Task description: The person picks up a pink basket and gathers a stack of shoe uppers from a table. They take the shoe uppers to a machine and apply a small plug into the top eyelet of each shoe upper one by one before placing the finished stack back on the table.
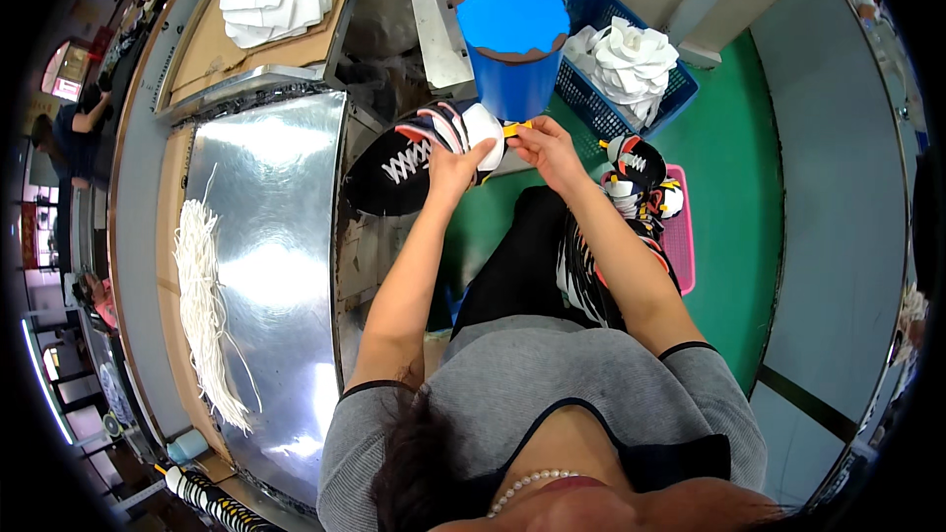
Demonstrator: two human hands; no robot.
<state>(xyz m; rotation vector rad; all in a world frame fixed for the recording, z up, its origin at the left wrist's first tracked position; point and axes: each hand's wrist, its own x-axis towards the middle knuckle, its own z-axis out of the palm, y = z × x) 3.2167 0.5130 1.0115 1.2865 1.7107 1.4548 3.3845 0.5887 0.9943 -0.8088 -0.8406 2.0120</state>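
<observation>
A black shoe upper (379, 175) with white laces, coral stripes and a white heel lies sideways at the left end of the blue cylinder-shaped machine part (512, 64). My left hand (453, 172) is closed around the heel side of the upper, thumb on the white part. A small yellow pull tab (516, 128) sticks out at the heel. My right hand (552, 150) pinches that tab between thumb and fingertips, just below the blue cylinder. The inside of the upper is hidden from me.
Left stands a shiny metal table (271, 153) with a bundle of white laces (200, 300). White cut pieces (281, 0) lie stacked beyond it. A blue basket (680, 94) holds white pieces. Several shoe uppers (636, 163) sit by a pink basket (687, 256); more striped uppers rest against my leg.
</observation>
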